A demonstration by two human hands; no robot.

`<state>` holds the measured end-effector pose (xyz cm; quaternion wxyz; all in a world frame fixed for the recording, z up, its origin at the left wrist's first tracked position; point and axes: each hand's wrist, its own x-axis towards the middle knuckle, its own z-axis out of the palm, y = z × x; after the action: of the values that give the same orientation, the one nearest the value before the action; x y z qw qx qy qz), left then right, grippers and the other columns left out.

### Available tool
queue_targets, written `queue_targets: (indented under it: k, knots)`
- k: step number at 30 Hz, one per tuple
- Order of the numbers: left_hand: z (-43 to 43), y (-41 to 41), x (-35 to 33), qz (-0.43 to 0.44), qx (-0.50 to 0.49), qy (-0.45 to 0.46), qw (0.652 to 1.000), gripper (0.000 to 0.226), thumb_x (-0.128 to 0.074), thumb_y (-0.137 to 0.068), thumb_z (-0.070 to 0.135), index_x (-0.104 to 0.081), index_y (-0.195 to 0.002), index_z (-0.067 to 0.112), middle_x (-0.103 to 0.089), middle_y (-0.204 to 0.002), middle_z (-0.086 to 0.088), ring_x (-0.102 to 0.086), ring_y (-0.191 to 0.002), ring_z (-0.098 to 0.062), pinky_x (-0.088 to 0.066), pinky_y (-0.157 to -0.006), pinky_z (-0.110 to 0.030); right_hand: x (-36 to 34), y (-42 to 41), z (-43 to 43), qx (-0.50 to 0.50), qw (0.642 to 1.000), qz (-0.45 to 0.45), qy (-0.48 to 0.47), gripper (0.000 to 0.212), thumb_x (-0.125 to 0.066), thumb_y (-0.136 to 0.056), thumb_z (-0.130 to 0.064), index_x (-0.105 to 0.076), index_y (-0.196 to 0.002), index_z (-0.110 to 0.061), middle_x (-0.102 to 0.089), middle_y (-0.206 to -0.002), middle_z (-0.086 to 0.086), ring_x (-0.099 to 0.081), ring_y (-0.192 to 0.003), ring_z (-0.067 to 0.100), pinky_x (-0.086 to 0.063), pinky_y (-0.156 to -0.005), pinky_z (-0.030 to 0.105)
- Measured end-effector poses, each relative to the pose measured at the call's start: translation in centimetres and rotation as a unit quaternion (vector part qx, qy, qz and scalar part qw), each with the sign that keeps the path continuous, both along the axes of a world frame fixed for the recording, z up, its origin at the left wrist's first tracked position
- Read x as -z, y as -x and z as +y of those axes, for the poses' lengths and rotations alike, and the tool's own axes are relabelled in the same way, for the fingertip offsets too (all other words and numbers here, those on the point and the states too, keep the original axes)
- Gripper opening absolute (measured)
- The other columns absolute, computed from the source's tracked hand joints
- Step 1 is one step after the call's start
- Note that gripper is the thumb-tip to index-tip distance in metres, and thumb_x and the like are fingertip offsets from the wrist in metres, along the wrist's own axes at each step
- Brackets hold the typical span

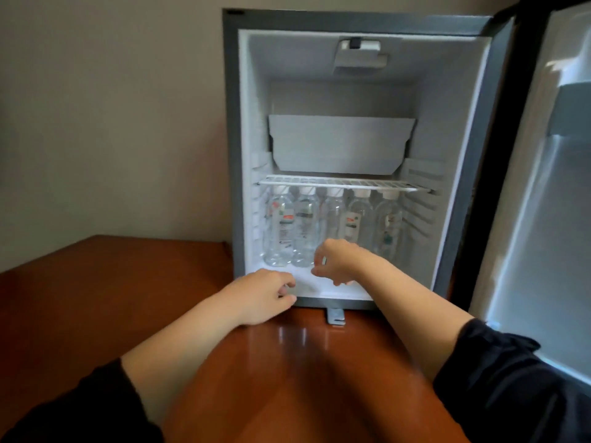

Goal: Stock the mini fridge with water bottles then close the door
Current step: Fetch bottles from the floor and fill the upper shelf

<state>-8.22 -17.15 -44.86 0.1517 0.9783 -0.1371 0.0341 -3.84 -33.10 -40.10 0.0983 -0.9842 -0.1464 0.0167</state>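
The mini fridge (231, 123) stands open on a wooden table, its door (550, 203) swung out to the right. Several clear water bottles (305, 231) with white caps stand upright in a row on the fridge floor, under the wire shelf (335, 182). My right hand (339, 260) is inside the lower compartment, just in front of the middle bottles, fingers loosely curled and holding nothing. My left hand (262, 294) hovers at the fridge's front bottom lip, also loosely curled and empty. My right hand hides the lower part of the middle bottles.
A grey box-shaped tray (339, 145) sits on the wire shelf. The brown wooden table (112, 282) extends left and toward me. A small metal bracket (335, 316) juts from under the fridge front. A plain wall is behind.
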Motion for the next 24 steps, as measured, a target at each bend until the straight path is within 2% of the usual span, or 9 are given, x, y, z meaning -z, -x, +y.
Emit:
queue_targets:
  k: [3,5,9,12,14,18,21,24]
  knots:
    - [4.5,3.5,-0.1,0.001,-0.048,-0.045,0.998,0.035,-0.047,-0.091,0.039,-0.052,-0.124,0.029,-0.061,-0.118,0.008,-0.058,-0.108,-0.015,-0.047,-0.095,-0.035,0.8,2.0,4.2,-0.060,0.997,-0.012,0.038,0.028,-0.053,-0.092,-0.029,-0.063,-0.110,-0.011,-0.067,-0.105,0.011,-0.064,-0.095,0.030,-0.047,-0.081,0.035]
    - [7.7,6.1,0.0,0.015,-0.088,-0.054,0.995,0.035,-0.047,-0.091,0.041,-0.052,-0.125,0.030,-0.061,-0.119,0.009,-0.058,-0.107,-0.014,-0.047,-0.096,-0.036,1.5,3.6,7.3,-0.109,0.993,-0.024,0.038,0.027,-0.055,-0.091,-0.030,-0.063,-0.111,-0.014,-0.063,-0.117,0.011,-0.060,-0.108,0.033,-0.047,-0.088,0.036]
    - [13.7,11.6,0.7,0.050,-0.175,-0.033,0.983,0.037,-0.045,-0.094,0.041,-0.049,-0.129,0.029,-0.058,-0.120,0.009,-0.056,-0.106,-0.010,-0.049,-0.094,-0.033,3.0,7.1,13.7,-0.192,0.981,-0.024,0.007,0.020,-0.057,-0.089,-0.033,-0.064,-0.104,-0.022,-0.062,-0.116,0.007,-0.060,-0.107,0.031,-0.046,-0.085,0.035]
    - [17.8,15.9,1.9,0.050,-0.234,-0.019,0.971,0.036,-0.046,-0.094,0.041,-0.050,-0.127,0.027,-0.059,-0.119,0.007,-0.057,-0.104,-0.009,-0.050,-0.092,-0.031,4.1,9.8,18.6,-0.259,0.966,-0.008,0.006,0.020,-0.056,-0.091,-0.036,-0.062,-0.106,-0.024,-0.060,-0.121,0.005,-0.056,-0.112,0.030,-0.045,-0.089,0.037]
    - [20.4,18.9,2.9,0.049,-0.269,-0.015,0.962,0.037,-0.049,-0.093,0.040,-0.051,-0.127,0.026,-0.061,-0.120,0.006,-0.058,-0.105,-0.009,-0.050,-0.092,-0.031,5.0,11.4,21.9,-0.307,0.952,0.005,0.007,0.018,-0.055,-0.092,-0.035,-0.061,-0.104,-0.023,-0.061,-0.118,0.004,-0.057,-0.108,0.028,-0.046,-0.088,0.038]
    - [24.8,25.0,4.9,0.068,-0.332,-0.003,0.941,0.037,-0.050,-0.093,0.038,-0.052,-0.127,0.022,-0.063,-0.119,0.005,-0.059,-0.103,-0.011,-0.049,-0.089,-0.027,7.2,15.0,28.4,-0.402,0.914,0.046,-0.019,0.009,-0.055,-0.093,-0.028,-0.059,-0.097,-0.021,-0.063,-0.102,0.000,-0.062,-0.089,0.020,-0.052,-0.080,0.035]
    - [27.5,29.4,6.6,0.079,-0.374,0.004,0.924,0.032,-0.050,-0.094,0.035,-0.056,-0.121,0.020,-0.065,-0.112,0.003,-0.059,-0.096,-0.013,-0.046,-0.082,-0.025,9.0,18.7,32.8,-0.468,0.879,0.078,-0.049,0.007,-0.055,-0.093,-0.026,-0.061,-0.097,-0.023,-0.062,-0.096,-0.003,-0.063,-0.092,0.020,-0.054,-0.084,0.039]
    - [30.3,33.5,9.2,0.086,-0.420,0.024,0.903,0.026,-0.052,-0.093,0.029,-0.060,-0.112,0.015,-0.067,-0.108,-0.001,-0.062,-0.100,-0.018,-0.042,-0.079,-0.022,11.0,22.5,36.8,-0.510,0.851,0.115,-0.059,0.009,-0.055,-0.093,-0.024,-0.064,-0.092,-0.020,-0.065,-0.091,-0.002,-0.065,-0.092,0.022,-0.054,-0.085,0.042]
